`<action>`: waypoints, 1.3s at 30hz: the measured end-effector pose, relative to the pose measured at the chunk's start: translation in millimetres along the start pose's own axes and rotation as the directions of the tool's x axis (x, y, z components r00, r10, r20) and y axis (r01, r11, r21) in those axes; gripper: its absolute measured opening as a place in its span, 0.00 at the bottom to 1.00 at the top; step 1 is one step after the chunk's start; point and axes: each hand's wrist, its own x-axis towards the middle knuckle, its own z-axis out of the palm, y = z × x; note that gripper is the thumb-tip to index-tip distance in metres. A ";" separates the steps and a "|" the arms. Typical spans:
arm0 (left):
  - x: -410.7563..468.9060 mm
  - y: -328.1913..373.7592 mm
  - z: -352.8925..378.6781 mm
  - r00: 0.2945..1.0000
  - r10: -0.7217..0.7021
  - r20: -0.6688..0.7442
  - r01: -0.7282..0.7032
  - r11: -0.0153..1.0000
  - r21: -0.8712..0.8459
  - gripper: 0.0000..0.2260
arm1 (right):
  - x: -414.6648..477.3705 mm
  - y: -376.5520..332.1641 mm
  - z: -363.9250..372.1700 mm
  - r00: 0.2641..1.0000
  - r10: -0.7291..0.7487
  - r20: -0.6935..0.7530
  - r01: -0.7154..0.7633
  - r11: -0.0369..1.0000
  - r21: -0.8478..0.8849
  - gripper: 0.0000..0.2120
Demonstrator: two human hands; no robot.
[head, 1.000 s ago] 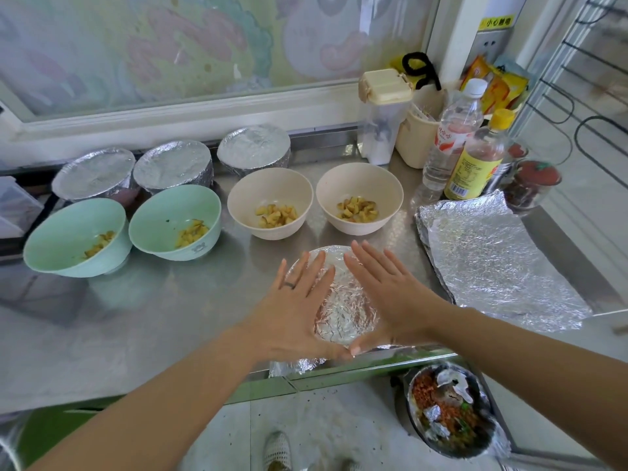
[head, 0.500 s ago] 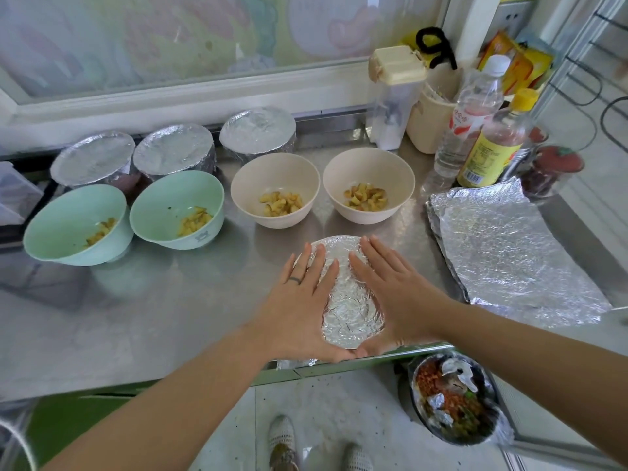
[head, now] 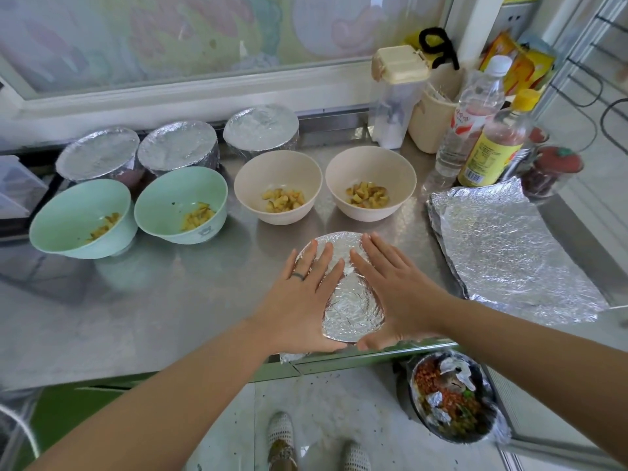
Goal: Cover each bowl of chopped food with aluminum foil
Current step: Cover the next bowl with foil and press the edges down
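Observation:
A foil-covered bowl [head: 350, 304] stands near the counter's front edge. My left hand [head: 302, 294] presses flat on its left side and my right hand [head: 397, 287] presses flat on its right side, fingers straight. Behind it stand two beige bowls [head: 278, 171] [head: 372, 164] and two green bowls [head: 180, 195] [head: 78, 212], all uncovered with chopped yellow food inside. At the back stand three foil-covered bowls [head: 98, 154] [head: 178, 144] [head: 261, 125]. A stack of foil sheets [head: 503, 246] lies to the right.
Bottles [head: 472, 113] [head: 492, 144], a clear container [head: 397, 93] and a beige holder [head: 428, 120] crowd the back right corner. A red-lidded jar [head: 554, 168] sits past the foil sheets. Below the counter edge, a bin [head: 452, 399] holds scraps. A clear box [head: 13, 188] sits at far left.
Both hands stay flat on the foil-covered bowl, with the foil pressed smoother around the rim. The view has shifted slightly downward and closer.

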 end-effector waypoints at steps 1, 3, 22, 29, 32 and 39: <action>-1.5 -0.4 -0.7 1.000 0.016 -0.007 -0.016 1.000 0.005 0.58 | -0.2 -0.4 -0.7 1.000 0.000 0.003 0.000 1.000 -0.002 0.69; -6.8 0.9 -0.6 1.000 0.026 -0.010 -0.026 1.000 -0.012 0.59 | -0.7 -1.1 -1.6 1.000 0.000 0.010 0.000 1.000 -0.003 0.69; -8.1 3.4 21.0 0.982 0.025 -0.189 -0.031 0.999 -0.028 0.48 | -5.8 -10.3 13.6 0.995 0.015 -0.094 -0.023 0.996 -0.085 0.61; -10.8 0.1 24.0 0.987 0.027 -0.158 -0.025 1.000 0.015 0.50 | -15.2 -17.5 5.0 0.994 0.003 -0.107 -0.009 0.998 -0.057 0.63; -9.5 1.2 21.3 0.988 0.032 -0.149 -0.029 0.999 0.027 0.49 | -16.7 -19.6 7.2 0.994 0.034 -0.107 -0.036 0.999 -0.010 0.58; -2.6 -1.6 21.5 0.991 0.023 -0.134 -0.015 0.998 0.060 0.51 | -12.6 -16.7 18.5 0.991 0.035 -0.130 -0.040 0.999 -0.030 0.56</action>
